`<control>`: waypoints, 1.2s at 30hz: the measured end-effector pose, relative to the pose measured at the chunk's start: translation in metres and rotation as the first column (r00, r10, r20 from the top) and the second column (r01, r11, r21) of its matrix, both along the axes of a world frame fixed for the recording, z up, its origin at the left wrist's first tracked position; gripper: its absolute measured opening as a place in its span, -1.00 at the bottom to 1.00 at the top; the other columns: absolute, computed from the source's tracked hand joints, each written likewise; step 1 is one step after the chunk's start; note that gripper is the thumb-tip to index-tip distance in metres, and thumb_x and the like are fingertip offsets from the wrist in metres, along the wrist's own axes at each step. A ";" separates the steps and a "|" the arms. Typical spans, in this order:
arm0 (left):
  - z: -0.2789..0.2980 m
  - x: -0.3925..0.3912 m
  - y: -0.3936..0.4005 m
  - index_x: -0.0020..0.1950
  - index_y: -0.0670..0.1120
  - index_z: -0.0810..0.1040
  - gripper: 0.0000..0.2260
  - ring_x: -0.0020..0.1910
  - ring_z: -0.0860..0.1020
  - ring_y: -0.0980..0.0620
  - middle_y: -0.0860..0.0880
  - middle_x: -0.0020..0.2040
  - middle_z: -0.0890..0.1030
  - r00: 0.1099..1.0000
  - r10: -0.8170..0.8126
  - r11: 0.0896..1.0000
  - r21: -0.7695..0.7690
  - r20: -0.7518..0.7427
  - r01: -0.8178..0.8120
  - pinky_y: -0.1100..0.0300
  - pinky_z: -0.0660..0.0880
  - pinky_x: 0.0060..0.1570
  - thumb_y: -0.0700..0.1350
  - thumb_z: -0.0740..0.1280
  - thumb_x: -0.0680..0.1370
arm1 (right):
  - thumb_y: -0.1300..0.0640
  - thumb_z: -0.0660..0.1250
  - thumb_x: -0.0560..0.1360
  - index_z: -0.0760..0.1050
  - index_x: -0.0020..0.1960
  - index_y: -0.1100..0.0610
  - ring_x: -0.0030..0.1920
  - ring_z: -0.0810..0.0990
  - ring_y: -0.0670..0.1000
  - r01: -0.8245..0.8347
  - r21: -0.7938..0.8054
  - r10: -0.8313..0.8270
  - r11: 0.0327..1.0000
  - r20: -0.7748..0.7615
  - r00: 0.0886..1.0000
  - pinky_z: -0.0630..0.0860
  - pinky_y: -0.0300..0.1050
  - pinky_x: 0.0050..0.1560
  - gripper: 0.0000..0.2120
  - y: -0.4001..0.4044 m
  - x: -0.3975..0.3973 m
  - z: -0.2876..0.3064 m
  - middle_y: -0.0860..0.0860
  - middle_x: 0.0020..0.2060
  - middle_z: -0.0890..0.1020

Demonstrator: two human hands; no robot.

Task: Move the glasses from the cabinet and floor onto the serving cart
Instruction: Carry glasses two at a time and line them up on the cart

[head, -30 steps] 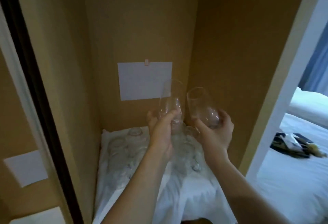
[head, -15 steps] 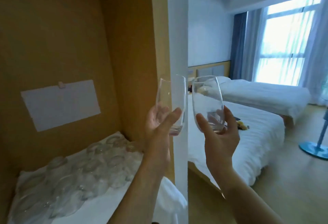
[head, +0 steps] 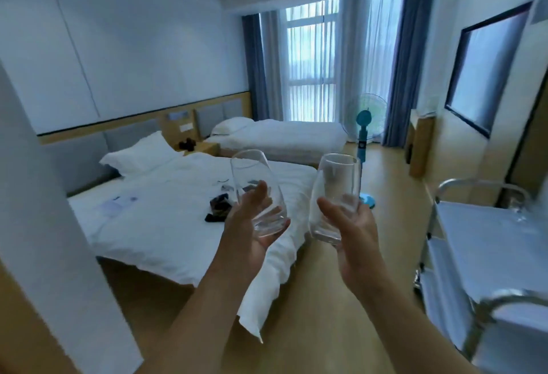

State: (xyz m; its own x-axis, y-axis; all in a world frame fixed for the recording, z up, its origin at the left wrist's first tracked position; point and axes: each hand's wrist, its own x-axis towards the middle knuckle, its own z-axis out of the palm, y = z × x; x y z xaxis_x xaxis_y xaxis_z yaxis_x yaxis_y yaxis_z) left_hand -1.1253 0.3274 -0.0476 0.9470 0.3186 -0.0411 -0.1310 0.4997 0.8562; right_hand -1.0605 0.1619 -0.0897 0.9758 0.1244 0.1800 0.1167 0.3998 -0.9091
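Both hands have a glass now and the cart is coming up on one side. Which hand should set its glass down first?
Right. The right hand with its glass is nearer the serving cart, which stands at the right. The left hand and its glass would probably have to cross over.

Both forearms bare, extended forward and upward from the lower edge of the head view, converging slightly toward centre. Left hand: palm turned up and inward, thumb raised along the near side of a stemless glass, fingers curled under and around its base; glass tilted left. Right hand: thumb pointing up-left across the lower body of a 2nd stemless glass, fingers wrapped behind it, mostly hidden; glass tilted slightly right. The 2 hands are at similar height, near each other, not touching
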 end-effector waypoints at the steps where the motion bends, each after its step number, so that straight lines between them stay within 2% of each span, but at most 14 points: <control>1: -0.005 0.017 -0.010 0.36 -0.14 0.51 -0.17 0.11 0.64 -0.16 -0.19 0.26 0.56 0.999 -0.030 1.000 -0.011 -0.028 0.029 -0.08 0.61 0.05 0.18 0.68 0.21 | -0.27 0.70 -0.03 0.41 0.39 0.00 0.17 0.66 0.13 0.024 -0.014 -0.024 1.000 -0.019 1.000 0.57 0.26 0.22 0.07 -0.013 0.010 -0.006 0.10 0.23 0.61; 2: -0.010 0.032 -0.021 0.41 -0.12 0.49 -0.10 0.12 0.64 -0.17 -0.19 0.29 0.54 0.997 -0.063 0.998 -0.025 -0.044 0.062 -0.07 0.60 0.04 0.17 0.69 0.17 | -0.28 0.70 -0.03 0.41 0.38 0.00 0.15 0.67 0.13 0.050 -0.028 -0.051 0.998 -0.037 0.998 0.57 0.26 0.22 0.07 -0.024 0.019 -0.012 0.10 0.21 0.62; 4: -0.020 0.059 -0.043 0.33 -0.04 0.53 -0.14 0.14 0.64 -0.17 -0.16 0.27 0.56 0.994 -0.096 0.995 -0.001 -0.055 0.096 -0.09 0.63 0.02 0.14 0.71 0.10 | -0.24 0.69 0.04 0.42 0.34 -0.04 0.13 0.68 0.10 0.085 -0.039 -0.088 0.996 -0.079 0.993 0.56 0.24 0.23 -0.05 -0.044 0.036 -0.026 0.07 0.19 0.63; 7: -0.029 0.098 -0.069 0.16 0.03 0.53 -0.46 0.19 0.61 -0.23 -0.21 0.29 0.55 0.984 -0.151 0.988 0.016 -0.091 0.153 -0.20 0.59 0.16 0.05 0.62 0.24 | -0.14 0.63 0.18 0.40 0.34 -0.04 0.06 0.69 0.03 0.144 -0.023 -0.146 0.989 -0.141 0.979 0.64 0.12 0.11 -0.20 -0.064 0.061 -0.041 0.05 0.16 0.63; 9: -0.036 0.128 -0.080 0.11 0.00 0.53 -0.53 0.21 0.60 -0.25 -0.24 0.29 0.55 0.965 -0.228 0.973 -0.050 -0.127 0.223 -0.20 0.58 0.16 -0.03 0.63 0.29 | -0.15 0.61 0.19 0.42 0.36 0.02 0.02 0.70 0.00 0.204 -0.045 -0.209 0.978 -0.151 0.966 0.66 0.04 -0.02 -0.19 -0.076 0.080 -0.048 0.06 0.14 0.65; 14: -0.052 0.217 -0.090 0.13 -0.02 0.53 -0.69 0.20 0.60 -0.22 -0.20 0.26 0.54 0.908 -0.403 0.915 -0.068 -0.118 0.397 -0.15 0.60 0.13 -0.03 0.50 0.44 | -0.27 0.62 0.18 0.46 0.36 0.10 0.02 0.71 0.09 0.354 -0.113 -0.370 0.928 -0.177 0.912 0.64 0.24 0.09 -0.13 -0.091 0.145 -0.061 0.10 0.04 0.69; 16: -0.058 0.255 -0.088 0.22 -0.03 0.51 -0.61 0.15 0.63 -0.19 -0.21 0.27 0.54 0.874 -0.472 0.882 -0.074 -0.119 0.466 -0.13 0.62 0.08 0.00 0.51 0.44 | -0.29 0.62 0.18 0.48 0.33 0.17 -0.04 0.69 0.14 0.392 -0.110 -0.406 0.914 -0.182 0.896 0.63 0.19 0.03 -0.12 -0.092 0.173 -0.063 0.10 -0.10 0.68; 18: -0.062 0.287 -0.086 0.34 -0.03 0.48 -0.43 0.10 0.67 -0.19 -0.23 0.30 0.54 0.847 -0.520 0.854 -0.083 -0.108 0.514 -0.12 0.63 0.02 0.07 0.55 0.40 | -0.30 0.62 0.18 0.54 0.24 0.20 -0.07 0.66 0.21 0.415 -0.111 -0.429 0.903 -0.183 0.885 0.60 0.23 0.01 -0.18 -0.091 0.196 -0.062 0.14 -0.15 0.65; 21: -0.065 0.339 -0.073 0.39 -0.04 0.47 -0.10 0.04 0.69 -0.18 -0.25 0.28 0.55 0.805 -0.583 0.812 -0.084 -0.105 0.577 -0.08 0.61 -0.03 0.21 0.67 0.15 | -0.27 0.61 0.21 0.58 0.18 0.19 -0.11 0.65 0.21 0.465 -0.096 -0.475 0.880 -0.200 0.857 0.59 0.23 0.03 -0.28 -0.081 0.238 -0.059 0.16 -0.13 0.65; 22: -0.066 0.356 -0.070 0.37 -0.04 0.49 -0.11 0.05 0.68 -0.19 -0.24 0.27 0.56 0.795 -0.597 0.802 -0.078 -0.107 0.592 -0.08 0.60 -0.02 0.22 0.67 0.13 | -0.26 0.60 0.23 0.59 0.17 0.19 -0.11 0.64 0.21 0.478 -0.100 -0.488 0.873 -0.199 0.850 0.58 0.20 0.02 -0.30 -0.077 0.251 -0.058 0.16 -0.12 0.65; 26: -0.078 0.416 -0.063 0.31 -0.03 0.50 -0.37 0.12 0.65 -0.23 -0.24 0.26 0.57 0.746 -0.654 0.756 -0.124 -0.126 0.643 -0.12 0.60 0.04 0.16 0.59 0.33 | -0.20 0.58 0.27 0.57 0.21 0.18 -0.12 0.66 0.18 0.533 -0.113 -0.544 0.839 -0.219 0.810 0.61 0.25 0.03 -0.35 -0.062 0.294 -0.065 0.09 -0.17 0.66; 29: -0.089 0.449 -0.064 0.32 -0.05 0.53 -0.43 0.06 0.64 -0.19 -0.21 0.20 0.59 0.702 -0.699 0.715 -0.146 -0.137 0.684 -0.08 0.60 -0.02 0.13 0.57 0.39 | -0.17 0.58 0.24 0.56 0.20 0.18 -0.14 0.69 0.18 0.560 -0.141 -0.577 0.816 -0.253 0.776 0.63 0.24 0.01 -0.34 -0.053 0.321 -0.071 0.06 -0.20 0.69; 32: -0.103 0.479 -0.067 0.29 -0.05 0.56 -0.51 0.02 0.63 -0.18 -0.19 0.11 0.62 0.668 -0.728 0.686 -0.162 -0.157 0.709 -0.11 0.60 0.03 0.11 0.53 0.43 | -0.11 0.60 0.28 0.58 0.17 0.16 -0.05 0.73 0.18 0.582 -0.158 -0.602 0.797 -0.261 0.754 0.64 0.24 0.05 -0.43 -0.052 0.346 -0.076 0.01 -0.20 0.73; 36: -0.116 0.522 -0.075 0.31 -0.09 0.57 -0.50 -0.09 0.64 -0.11 -0.14 0.01 0.61 0.647 -0.741 0.671 -0.162 -0.181 0.723 -0.03 0.60 -0.06 0.08 0.54 0.44 | -0.18 0.59 0.26 0.52 0.27 0.18 -0.04 0.73 0.19 0.609 -0.170 -0.629 0.775 -0.299 0.717 0.67 0.21 -0.01 -0.28 -0.063 0.388 -0.093 0.11 -0.07 0.70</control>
